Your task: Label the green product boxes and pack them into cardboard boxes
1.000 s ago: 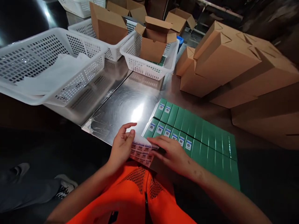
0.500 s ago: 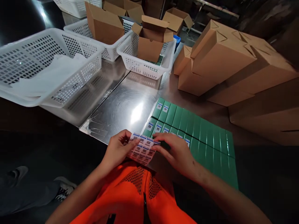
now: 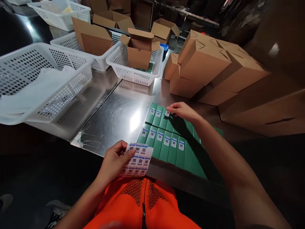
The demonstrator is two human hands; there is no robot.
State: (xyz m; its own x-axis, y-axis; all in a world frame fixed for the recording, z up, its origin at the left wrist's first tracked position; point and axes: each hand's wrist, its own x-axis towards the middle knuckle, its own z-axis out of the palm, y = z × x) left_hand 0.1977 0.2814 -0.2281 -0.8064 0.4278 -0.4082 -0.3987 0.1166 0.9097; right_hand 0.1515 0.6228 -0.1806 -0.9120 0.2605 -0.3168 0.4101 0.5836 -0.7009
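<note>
Left hand [image 3: 115,160] pinches sheet [image 3: 140,163], right hand [image 3: 183,110] seemingly a label [image 3: 167,113], forearm [image 3: 218,151] hiding boxes [image 3: 164,152] near cartons [image 3: 206,63].

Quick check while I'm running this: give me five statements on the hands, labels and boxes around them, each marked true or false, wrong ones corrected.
1. The left hand holds a sheet of labels. True.
2. The right hand rests on the orange vest. False: the right hand has its fingertips on a label at the far row of green boxes.
3. Six labels show on the near row of green boxes. True.
4. The large left basket holds an open carton. False: white sheeting lies in the large left basket.
5. Labels show on every green box. False: several show none.
</note>
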